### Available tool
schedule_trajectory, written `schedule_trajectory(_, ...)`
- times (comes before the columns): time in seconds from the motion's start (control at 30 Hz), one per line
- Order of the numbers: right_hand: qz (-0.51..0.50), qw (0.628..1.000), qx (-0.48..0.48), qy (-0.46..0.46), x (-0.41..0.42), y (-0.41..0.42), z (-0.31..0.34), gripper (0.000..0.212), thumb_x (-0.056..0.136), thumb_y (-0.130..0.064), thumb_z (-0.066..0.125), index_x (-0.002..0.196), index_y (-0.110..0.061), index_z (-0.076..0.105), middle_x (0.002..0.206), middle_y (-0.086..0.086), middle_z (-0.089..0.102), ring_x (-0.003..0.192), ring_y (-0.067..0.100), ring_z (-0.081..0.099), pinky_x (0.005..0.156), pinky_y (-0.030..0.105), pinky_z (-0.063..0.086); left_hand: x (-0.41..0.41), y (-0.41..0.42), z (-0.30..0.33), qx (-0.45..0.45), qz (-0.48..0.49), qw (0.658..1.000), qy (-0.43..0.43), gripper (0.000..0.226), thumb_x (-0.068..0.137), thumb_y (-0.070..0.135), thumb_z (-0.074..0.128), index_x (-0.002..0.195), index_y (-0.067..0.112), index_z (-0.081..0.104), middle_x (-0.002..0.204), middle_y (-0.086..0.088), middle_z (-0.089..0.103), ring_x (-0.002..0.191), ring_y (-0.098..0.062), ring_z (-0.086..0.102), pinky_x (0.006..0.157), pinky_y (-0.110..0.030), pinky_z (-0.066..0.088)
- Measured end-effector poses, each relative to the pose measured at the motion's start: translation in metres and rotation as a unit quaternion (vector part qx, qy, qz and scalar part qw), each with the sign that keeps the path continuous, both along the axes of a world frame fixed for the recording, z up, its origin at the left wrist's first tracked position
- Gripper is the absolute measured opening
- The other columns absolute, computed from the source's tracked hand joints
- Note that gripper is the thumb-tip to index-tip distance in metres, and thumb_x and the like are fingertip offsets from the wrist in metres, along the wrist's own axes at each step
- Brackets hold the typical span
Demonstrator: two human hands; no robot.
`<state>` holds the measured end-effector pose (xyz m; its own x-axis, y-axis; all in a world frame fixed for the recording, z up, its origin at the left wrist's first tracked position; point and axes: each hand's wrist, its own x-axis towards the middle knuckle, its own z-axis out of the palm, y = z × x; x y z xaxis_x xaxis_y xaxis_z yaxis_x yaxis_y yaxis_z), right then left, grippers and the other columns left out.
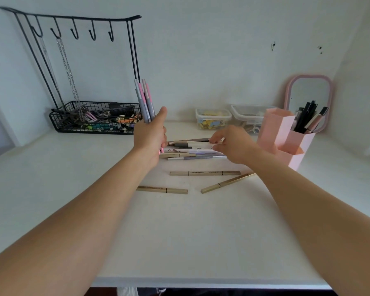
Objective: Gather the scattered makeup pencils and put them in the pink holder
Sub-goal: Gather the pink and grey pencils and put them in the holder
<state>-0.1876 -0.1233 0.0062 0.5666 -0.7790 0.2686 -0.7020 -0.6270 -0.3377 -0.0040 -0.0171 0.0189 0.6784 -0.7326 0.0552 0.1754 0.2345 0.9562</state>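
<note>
My left hand [151, 135] grips an upright bundle of grey and pink makeup pencils [144, 99] above the white table. My right hand [231, 144] reaches over a pile of pencils [190, 149] lying at the table's middle, its fingers curled onto the topmost ones. Three gold pencils lie nearer to me: one [204, 173] straight across, one [161, 189] at the left, one [226, 183] slanted at the right. The pink holder [280, 133] stands at the right, its back compartment filled with dark pencils [308, 118].
A black wire basket with a hook rack [94, 118] stands at the back left, full of small items. Two clear plastic boxes [214, 118] sit against the wall. A pink-framed mirror [308, 95] leans behind the holder. The table's front edge [201, 283] is close to me.
</note>
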Motion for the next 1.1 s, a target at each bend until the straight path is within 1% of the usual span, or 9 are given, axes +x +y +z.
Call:
schedule_trajectory(0.2,0.013,0.999,0.017,-0.025,0.000,0.001,0.004,0.010,0.089,-0.014,0.072,0.097,-0.014,0.077,0.096,0.000,0.072,0.085,0.012,0.062,0.081,0.024,0.049,-0.003,-0.001,-0.002,0.014,-0.013,1.000,-0.002,0.039,0.094,0.039,0.070,0.075,0.021,0.041,0.053,0.004,0.034,0.039,-0.011,0.027,0.037,-0.021,0.026)
schedule_trajectory(0.33,0.013,0.986,0.080,-0.148,0.001,0.008,0.015,0.010,0.090,-0.012,0.071,0.099,-0.009,0.075,0.085,0.000,0.067,0.079,0.012,0.060,0.075,0.020,0.050,-0.004,0.001,-0.002,0.015,-0.021,0.999,-0.021,0.044,0.084,0.045,0.079,0.073,0.020,0.044,0.045,0.009,0.036,0.037,-0.010,0.028,0.040,-0.024,0.027)
schedule_trajectory(0.5,0.090,0.879,0.290,-0.368,0.011,0.034,0.025,0.004,0.092,-0.005,0.068,0.094,-0.007,0.071,0.082,0.007,0.064,0.072,0.016,0.061,0.072,0.020,0.057,-0.010,0.001,-0.004,-0.023,-0.068,0.997,-0.040,0.043,0.071,0.039,0.089,0.070,0.022,0.050,0.046,0.010,0.036,0.037,-0.009,0.026,0.037,-0.021,0.025)
schedule_trajectory(0.6,0.156,0.826,0.369,-0.397,0.020,0.048,0.022,0.004,0.094,-0.003,0.064,0.092,-0.003,0.067,0.078,0.007,0.064,0.066,0.013,0.065,0.071,0.021,0.058,-0.016,0.001,-0.005,-0.027,-0.073,0.995,-0.057,0.037,0.067,0.035,0.092,0.078,0.019,0.060,0.045,0.010,0.039,0.036,-0.009,0.028,0.040,-0.021,0.024)
schedule_trajectory(0.7,0.196,0.804,0.416,-0.376,0.027,0.057,0.017,0.011,0.094,-0.002,0.062,0.103,0.004,0.064,0.076,0.004,0.066,0.069,0.012,0.069,0.074,0.023,0.061,-0.019,0.002,-0.006,-0.029,-0.080,0.994,-0.075,0.042,0.063,0.032,0.094,0.089,0.013,0.067,0.057,0.003,0.063,0.043,-0.012,0.053,0.044,-0.021,0.039)
schedule_trajectory(0.83,0.198,0.824,0.404,-0.344,0.032,0.064,0.012,0.018,0.091,0.000,0.066,0.107,0.008,0.063,0.083,0.012,0.069,0.073,0.018,0.071,0.075,0.026,0.062,-0.021,0.001,-0.010,-0.004,-0.077,0.993,-0.088,0.026,0.074,0.026,0.089,0.082,0.013,0.068,0.072,-0.005,0.071,0.070,-0.027,0.070,0.060,-0.036,0.056)
schedule_trajectory(0.93,0.160,0.853,0.379,-0.323,0.027,0.062,0.019,0.014,0.089,-0.005,0.071,0.102,0.000,0.068,0.085,0.012,0.070,0.072,0.017,0.071,0.072,0.028,0.062,-0.019,-0.003,-0.010,0.035,-0.054,0.993,-0.096,0.030,0.085,0.035,0.078,0.070,0.019,0.058,0.063,0.001,0.060,0.059,-0.021,0.058,0.059,-0.034,0.047)
schedule_trajectory(1.03,0.039,0.952,0.171,-0.250,0.011,0.037,0.028,0.010,0.086,-0.009,0.075,0.095,-0.006,0.072,0.080,0.006,0.069,0.065,0.013,0.064,0.070,0.031,0.057,-0.013,-0.007,-0.011,0.017,-0.076,0.994,-0.076,0.038,0.091,0.034,0.072,0.062,0.018,0.054,0.059,-0.002,0.055,0.048,-0.016,0.047,0.050,-0.027,0.038)
schedule_trajectory(1.1,-0.027,0.990,0.012,-0.139,-0.005,0.018,0.032,0.005,0.083,-0.008,0.074,0.088,-0.010,0.075,0.083,0.003,0.070,0.072,0.014,0.062,0.075,0.028,0.052,-0.010,-0.008,-0.010,0.000,-0.091,0.994,-0.055,0.034,0.094,0.032,0.070,0.068,0.015,0.056,0.057,-0.001,0.056,0.048,-0.016,0.052,0.047,-0.026,0.042)
